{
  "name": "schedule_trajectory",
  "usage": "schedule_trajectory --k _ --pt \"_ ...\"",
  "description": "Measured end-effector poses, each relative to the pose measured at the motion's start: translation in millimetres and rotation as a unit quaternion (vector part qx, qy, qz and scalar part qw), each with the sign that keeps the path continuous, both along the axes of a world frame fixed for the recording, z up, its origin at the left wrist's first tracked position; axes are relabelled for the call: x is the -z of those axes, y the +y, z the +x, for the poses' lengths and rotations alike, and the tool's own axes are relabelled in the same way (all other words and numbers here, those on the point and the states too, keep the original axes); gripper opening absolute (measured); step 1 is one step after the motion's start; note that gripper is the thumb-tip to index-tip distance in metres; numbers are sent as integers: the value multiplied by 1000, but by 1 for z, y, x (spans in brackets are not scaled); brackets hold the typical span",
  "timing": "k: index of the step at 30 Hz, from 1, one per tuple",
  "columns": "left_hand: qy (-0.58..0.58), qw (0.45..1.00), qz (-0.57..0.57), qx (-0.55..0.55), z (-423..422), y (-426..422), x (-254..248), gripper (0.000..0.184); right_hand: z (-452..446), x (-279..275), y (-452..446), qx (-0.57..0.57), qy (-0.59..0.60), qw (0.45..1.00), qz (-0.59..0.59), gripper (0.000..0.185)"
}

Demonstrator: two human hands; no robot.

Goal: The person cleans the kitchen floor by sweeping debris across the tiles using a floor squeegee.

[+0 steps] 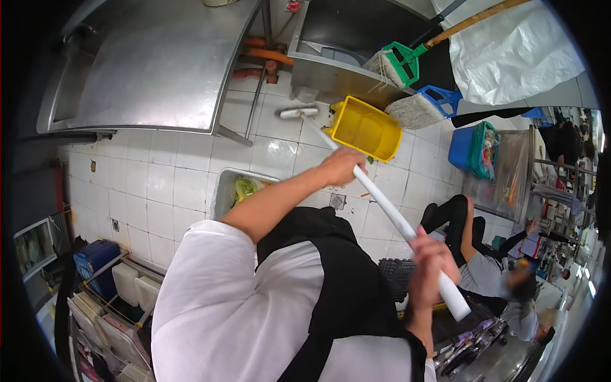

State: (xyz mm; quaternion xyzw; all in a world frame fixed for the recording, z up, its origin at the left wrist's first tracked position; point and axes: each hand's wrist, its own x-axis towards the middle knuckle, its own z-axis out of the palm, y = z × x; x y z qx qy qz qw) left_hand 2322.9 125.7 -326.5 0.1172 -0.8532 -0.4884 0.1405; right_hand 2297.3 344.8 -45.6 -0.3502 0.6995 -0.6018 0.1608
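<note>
Head view: right hand (433, 258) is closed round the white pole (391, 211) near its top, left hand (342, 167) grips lower, closer to the yellow bin (366, 129). Brush head (299, 113) sits beside that bin; careless sideways swing could bump it.

The floor (143, 169) is made of white square tiles, and some of them have stains. At the upper left there is a shiny steel table (156, 73). Orange pipes (270, 56) run beside it, near a steel counter (340, 77). Bright lights (591, 289) show at far right.
</note>
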Motion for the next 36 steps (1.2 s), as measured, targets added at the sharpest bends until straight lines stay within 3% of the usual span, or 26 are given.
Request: schedule_trajectory --k 1,3,5,9,13,15,19,25,28,33,35,36 --pt "-15 999 -41 -25 -6 -3 14 22 -1 20 -4 25 21 999 14 31" --pt "-58 997 -49 -2 -5 5 54 23 1 44 -10 -35 51 996 68 25" --pt "-99 993 -62 15 -6 8 60 23 1 37 -3 -24 41 996 77 28" --pt "-93 989 21 116 20 63 28 25 5 -18 15 0 -8 997 79 35" --pt "-90 990 53 98 37 66 -16 24 -2 -52 14 -75 -2 997 32 39" --pt "-48 996 56 49 45 59 -39 24 -7 -60 11 -111 -3 994 1 40" --pt "-16 999 -7 -47 45 13 -32 24 -21 -45 -10 -159 -8 987 -16 39" --pt "30 974 -98 -201 54 -84 -10 20 -12 -22 -84 -349 93 931 53 21" --pt "-10 991 -70 -117 57 -120 -4 12 17 -7 -106 -295 95 949 49 16" --pt "-14 985 -69 -155 39 -154 30 10 15 32 -149 -318 163 933 42 15" --pt "-37 981 -53 -184 32 -155 43 10 13 56 -156 -226 110 967 49 16" --pt "-97 984 -54 -140 30 -156 53 9 13 63 -157 -205 110 971 44 21"
